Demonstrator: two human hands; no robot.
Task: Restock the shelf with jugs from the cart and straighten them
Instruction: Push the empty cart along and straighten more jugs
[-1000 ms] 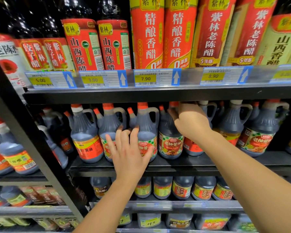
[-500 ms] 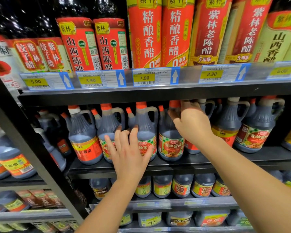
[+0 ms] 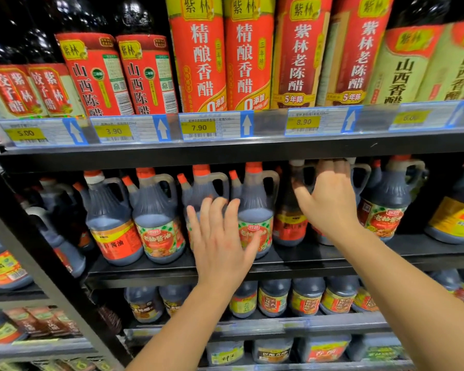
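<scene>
Left hand [image 3: 220, 245] is flat with fingers straight, pressing the front of a red-capped jug [image 3: 202, 183] at the front edge of the middle shelf [image 3: 145, 269]. Further right, the right hand [image 3: 330, 207] has its fingers curled over the top of a red-label jug [image 3: 288, 226], which is blurred and stands on the same edge.

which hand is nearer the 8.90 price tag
Right. The right hand is just below the 8.90 price tag, with its fingers reaching up under that shelf edge. The left hand is lower and further left, flat against a jug.
</scene>
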